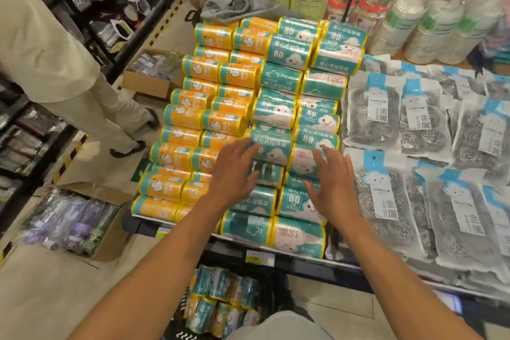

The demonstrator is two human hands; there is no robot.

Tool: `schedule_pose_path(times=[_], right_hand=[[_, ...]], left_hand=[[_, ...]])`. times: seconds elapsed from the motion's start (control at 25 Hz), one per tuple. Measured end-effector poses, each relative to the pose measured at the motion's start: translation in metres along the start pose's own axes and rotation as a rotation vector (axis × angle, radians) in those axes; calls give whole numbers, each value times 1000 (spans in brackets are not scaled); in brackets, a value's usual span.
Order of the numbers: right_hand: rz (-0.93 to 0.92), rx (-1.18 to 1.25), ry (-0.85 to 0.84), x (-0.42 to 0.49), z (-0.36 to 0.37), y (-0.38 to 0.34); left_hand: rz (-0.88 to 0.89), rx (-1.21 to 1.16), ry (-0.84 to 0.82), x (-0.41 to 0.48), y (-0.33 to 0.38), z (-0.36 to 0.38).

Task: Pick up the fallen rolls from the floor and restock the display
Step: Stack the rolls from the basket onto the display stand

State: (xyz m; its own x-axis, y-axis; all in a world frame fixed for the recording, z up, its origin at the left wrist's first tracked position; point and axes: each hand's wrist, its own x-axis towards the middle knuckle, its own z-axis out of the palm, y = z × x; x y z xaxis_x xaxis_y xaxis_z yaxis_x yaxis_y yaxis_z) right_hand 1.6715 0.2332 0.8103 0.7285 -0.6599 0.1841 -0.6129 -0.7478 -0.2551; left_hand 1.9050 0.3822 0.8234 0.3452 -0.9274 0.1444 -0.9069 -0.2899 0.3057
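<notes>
Both hands are open and apart, the left hand [234,174] and right hand [332,185] spread flat over the teal stack [276,119] on the display [358,268]; best to press evenly, squaring the rows, before stooping for the loose rolls [220,306] low by the floor.

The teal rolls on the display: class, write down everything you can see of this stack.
The teal rolls are glossy film-wrapped cylinders with yellow ends, printed with a white cloud face and "80". They lie on their sides, two columns wide, stacked in sloping rows, between the orange rolls and the scourer packs. The left hand and right hand, fingers straight, rest on rolls near the front.
</notes>
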Motion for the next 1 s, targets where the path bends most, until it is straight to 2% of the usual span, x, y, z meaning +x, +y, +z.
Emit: schedule_pose_path(times=[0.12, 0.24, 0.4, 0.6, 0.76, 0.88, 1.0], right_hand=[[7, 55, 106, -49, -2, -36], [34, 104, 136, -114, 13, -92], [130, 116, 9, -221, 60, -175], [249, 197, -305, -312, 134, -233], [371, 322, -449, -352, 248, -237], [564, 364, -642, -387, 343, -229], [627, 347, -687, -436, 441, -206]], left_hand=[[-34, -69, 23, -66, -8, -8], [-85, -153, 42, -149, -26, -11], [-185, -191, -18, -274, -72, -5], [-397, -234, -146, -413, -124, 25], [-548, -258, -300, -463, -158, 119], [-679, -267, -451, -488, -176, 219], [-736, -284, -580, -510, -200, 330]])
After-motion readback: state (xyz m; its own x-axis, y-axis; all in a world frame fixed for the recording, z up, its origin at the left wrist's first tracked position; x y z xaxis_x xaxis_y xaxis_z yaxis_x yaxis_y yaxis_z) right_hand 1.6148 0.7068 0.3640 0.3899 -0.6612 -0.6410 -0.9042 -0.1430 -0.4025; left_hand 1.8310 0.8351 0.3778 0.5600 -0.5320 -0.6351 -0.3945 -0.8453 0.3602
